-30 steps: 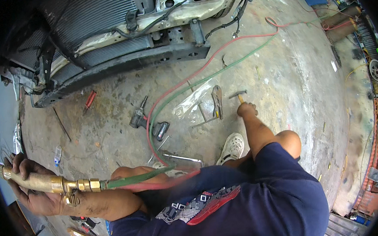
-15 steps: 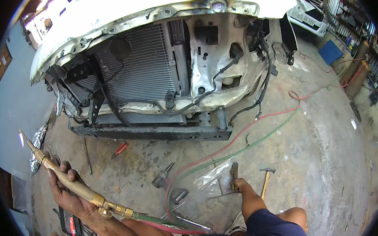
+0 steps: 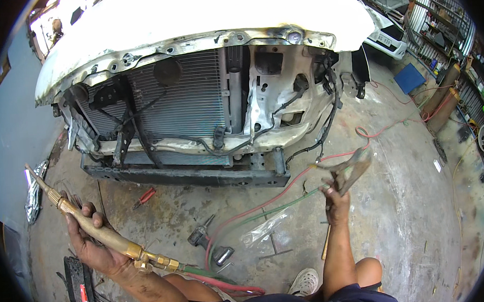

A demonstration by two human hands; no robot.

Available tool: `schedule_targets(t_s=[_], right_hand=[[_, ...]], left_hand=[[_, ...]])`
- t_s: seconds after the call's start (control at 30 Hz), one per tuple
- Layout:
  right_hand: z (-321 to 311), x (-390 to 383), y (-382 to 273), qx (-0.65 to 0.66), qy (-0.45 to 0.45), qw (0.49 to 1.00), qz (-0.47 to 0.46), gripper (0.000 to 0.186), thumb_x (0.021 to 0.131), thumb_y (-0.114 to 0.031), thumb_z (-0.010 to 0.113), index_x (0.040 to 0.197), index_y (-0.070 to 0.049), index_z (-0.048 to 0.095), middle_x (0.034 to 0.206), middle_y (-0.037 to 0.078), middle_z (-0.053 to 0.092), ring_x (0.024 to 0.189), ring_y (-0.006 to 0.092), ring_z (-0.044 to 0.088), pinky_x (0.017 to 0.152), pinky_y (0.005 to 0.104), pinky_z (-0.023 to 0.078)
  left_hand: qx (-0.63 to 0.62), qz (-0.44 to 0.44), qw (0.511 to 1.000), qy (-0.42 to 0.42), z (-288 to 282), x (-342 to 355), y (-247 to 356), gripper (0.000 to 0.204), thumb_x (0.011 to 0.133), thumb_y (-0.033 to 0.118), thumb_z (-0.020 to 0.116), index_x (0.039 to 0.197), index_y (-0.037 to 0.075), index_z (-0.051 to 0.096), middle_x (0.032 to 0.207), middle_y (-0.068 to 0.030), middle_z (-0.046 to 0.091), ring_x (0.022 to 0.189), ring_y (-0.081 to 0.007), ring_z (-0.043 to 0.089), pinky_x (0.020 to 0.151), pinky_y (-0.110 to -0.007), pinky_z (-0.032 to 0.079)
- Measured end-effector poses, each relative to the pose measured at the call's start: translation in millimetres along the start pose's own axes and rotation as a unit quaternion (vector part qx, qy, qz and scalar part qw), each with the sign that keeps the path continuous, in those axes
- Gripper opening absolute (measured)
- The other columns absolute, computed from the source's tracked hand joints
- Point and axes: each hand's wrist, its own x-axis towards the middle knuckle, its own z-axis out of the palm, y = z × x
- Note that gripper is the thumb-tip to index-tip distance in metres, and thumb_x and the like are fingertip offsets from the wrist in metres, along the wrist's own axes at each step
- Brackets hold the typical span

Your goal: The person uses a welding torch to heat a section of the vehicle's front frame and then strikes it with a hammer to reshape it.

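My left hand point(image 3: 95, 237) is wrapped round a brass gas torch point(image 3: 100, 231), whose nozzle points up and to the left. A pale bluish-white glow shows beside its tip. From the torch's lower end run a green hose and a red hose point(image 3: 234, 287). My right hand point(image 3: 336, 200), raised over the floor in front of the car, is closed on a brownish, flat-looking thing point(image 3: 353, 173) with spread ends. Motion smears it, so I cannot make out its kind. Ahead of both hands stands a white car point(image 3: 190, 21) with its front stripped, showing the radiator point(image 3: 189, 99) and a dark lower crossbar point(image 3: 199, 177).
On the concrete floor lie red-handled pliers point(image 3: 144, 197), a cordless drill point(image 3: 203, 233), clear plastic point(image 3: 266, 227) and a T-shaped metal bar point(image 3: 275, 254). A wooden handle point(image 3: 326, 242) shows beside my right forearm. Hoses cross the floor. Tools lie at the lower left; a blue panel point(image 3: 409, 78) stands far right.
My right hand has risen from near the floor, forward and to the right, carrying the brownish thing. My left hand still grips the torch, nearly unmoved. The view has shifted slightly.
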Motion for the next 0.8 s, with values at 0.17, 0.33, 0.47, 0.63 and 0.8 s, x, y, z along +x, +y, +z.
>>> schedule_targets(t_s=[0.17,0.33,0.47,0.63,0.8], right_hand=[[110.8,19.5,-123.7,0.198,-0.142,0.964,-0.111,0.1,0.076,-0.016,0.075,0.167,-0.005,0.033,0.168,0.025,0.039,0.151,0.043,0.043,0.119,0.0581,0.044],[199.1,32.9,-149.6,0.429,-0.324,0.843,-0.038,0.099,0.072,-0.012,0.071,0.164,-0.005,0.036,0.165,0.031,0.04,0.153,0.0465,0.041,0.125,0.0681,0.033],[251.4,9.0,-128.7,0.214,-0.343,0.914,-0.016,0.1,0.07,-0.009,0.066,0.164,-0.002,0.033,0.159,0.025,0.047,0.152,0.0425,0.042,0.124,0.0702,0.033],[271.7,24.0,-107.6,-0.207,-0.34,0.909,-0.127,0.089,0.073,-0.006,0.064,0.158,0.005,0.036,0.145,0.025,0.054,0.142,0.0391,0.052,0.123,0.0492,0.039],[290.5,27.2,-127.1,-0.322,-0.287,0.882,-0.19,0.088,0.074,-0.006,0.065,0.155,0.009,0.035,0.138,0.029,0.053,0.135,0.0454,0.054,0.12,0.0484,0.04]], left_hand=[[-0.008,-0.004,1.0,0.001,-8.5,4.8,-6.2,0.048,0.114,0.018,0.053,0.153,-0.008,0.044,0.13,-0.0162,0.058,0.1,-0.0208,0.055,0.071,-0.029,0.056],[-0.017,0.006,1.0,0.001,-4.9,4.3,-0.8,0.047,0.113,0.017,0.053,0.152,-0.008,0.044,0.128,-0.0161,0.058,0.1,-0.0209,0.057,0.07,-0.028,0.057],[-0.021,0.009,1.0,-0.013,-2.2,3.7,0.9,0.046,0.113,0.016,0.053,0.152,-0.008,0.043,0.128,-0.0166,0.058,0.101,-0.021,0.057,0.07,-0.028,0.058],[-0.019,0.009,1.0,-0.005,0.5,1.8,-1.0,0.048,0.113,0.016,0.053,0.153,-0.008,0.042,0.131,-0.0174,0.058,0.101,-0.0211,0.058,0.07,-0.028,0.058],[-0.016,0.007,1.0,0.015,-3.5,2.2,5.4,0.043,0.113,0.019,0.056,0.147,-0.006,0.048,0.132,-0.0196,0.064,0.102,-0.0233,0.06,0.066,-0.028,0.054]])
